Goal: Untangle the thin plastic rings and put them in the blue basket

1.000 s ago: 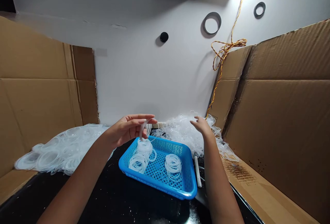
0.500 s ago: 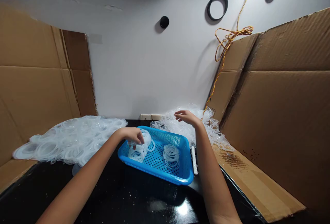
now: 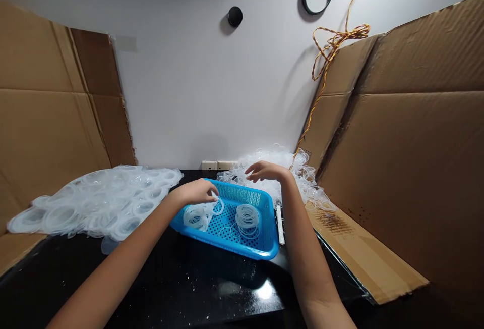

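My left hand (image 3: 197,192) is over the back left of a blue perforated plastic basket (image 3: 227,244). Its fingers curl down and pinch at a translucent ring (image 3: 218,206) by the fingertips; part of the grip is hidden. Below it, a stack of translucent rings (image 3: 196,217) lies in the basket's left side. A second bundle of thin rings (image 3: 247,218) rests in the right side, with a few loose ones beside it. Beyond the basket's back right corner, my right hand (image 3: 267,171) hovers before a loose heap of clear rings (image 3: 276,157), fingers apart and holding nothing.
A broad pile of larger translucent rings (image 3: 98,198) covers the left of the black table (image 3: 181,288). A white strip (image 3: 280,225) lies right of the basket. Cardboard walls (image 3: 412,152) flank both sides. A twisted yellow cord (image 3: 321,92) hangs at the right.
My left hand has lifted a little from the left stack and moved right. My right hand has shifted slightly left. The whole view has tilted down slightly.
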A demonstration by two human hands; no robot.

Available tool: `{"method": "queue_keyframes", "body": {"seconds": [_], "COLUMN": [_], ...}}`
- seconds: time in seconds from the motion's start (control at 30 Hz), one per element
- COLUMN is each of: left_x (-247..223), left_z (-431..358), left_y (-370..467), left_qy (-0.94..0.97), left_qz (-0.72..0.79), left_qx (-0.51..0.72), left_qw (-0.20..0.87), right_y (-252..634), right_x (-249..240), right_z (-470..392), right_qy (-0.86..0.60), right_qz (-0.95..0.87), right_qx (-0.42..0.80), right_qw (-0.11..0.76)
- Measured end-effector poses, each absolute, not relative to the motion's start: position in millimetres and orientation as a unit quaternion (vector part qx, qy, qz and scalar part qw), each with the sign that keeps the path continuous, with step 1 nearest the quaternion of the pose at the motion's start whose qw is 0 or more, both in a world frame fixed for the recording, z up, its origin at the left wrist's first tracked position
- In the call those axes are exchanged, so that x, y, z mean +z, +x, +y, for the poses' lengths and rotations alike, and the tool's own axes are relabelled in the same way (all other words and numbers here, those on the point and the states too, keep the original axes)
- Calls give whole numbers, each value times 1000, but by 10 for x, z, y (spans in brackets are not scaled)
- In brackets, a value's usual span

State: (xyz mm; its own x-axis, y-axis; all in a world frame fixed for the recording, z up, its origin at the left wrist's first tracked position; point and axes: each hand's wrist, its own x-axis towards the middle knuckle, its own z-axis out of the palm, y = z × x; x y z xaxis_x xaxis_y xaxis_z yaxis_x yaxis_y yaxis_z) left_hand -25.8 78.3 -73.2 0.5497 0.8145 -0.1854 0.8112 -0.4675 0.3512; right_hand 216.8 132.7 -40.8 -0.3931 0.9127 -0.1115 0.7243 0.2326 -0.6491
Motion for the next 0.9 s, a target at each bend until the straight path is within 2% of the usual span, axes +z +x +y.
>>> {"method": "queue_keyframes", "body": {"seconds": [0.13, 0.3, 0.57, 0.73, 0.9], "left_x": [-851, -1034, -1065, -944, -892], "left_z": [785, 893, 889, 1022, 1120], "left_y": [104, 630, 870, 722, 631], "left_qy": [901, 925, 917, 898, 871], "left_qz": [400, 350, 364, 395, 394], "left_qx": [22, -47, -89, -57, 15], "left_qw": [168, 138, 136, 185, 292], "right_y": [2113, 2206, 2364, 2395, 2426], "right_x": [-419, -342, -222, -209, -197], "right_z": [1311, 1248, 1128, 1106, 1079], "right_qy": [-520, -511, -496, -494, -487], "right_qz": [-776, -785, -787, -783, -787], "right_qx": [332, 318, 316, 317, 316], "right_qw": [130, 150, 188, 206, 208]}}
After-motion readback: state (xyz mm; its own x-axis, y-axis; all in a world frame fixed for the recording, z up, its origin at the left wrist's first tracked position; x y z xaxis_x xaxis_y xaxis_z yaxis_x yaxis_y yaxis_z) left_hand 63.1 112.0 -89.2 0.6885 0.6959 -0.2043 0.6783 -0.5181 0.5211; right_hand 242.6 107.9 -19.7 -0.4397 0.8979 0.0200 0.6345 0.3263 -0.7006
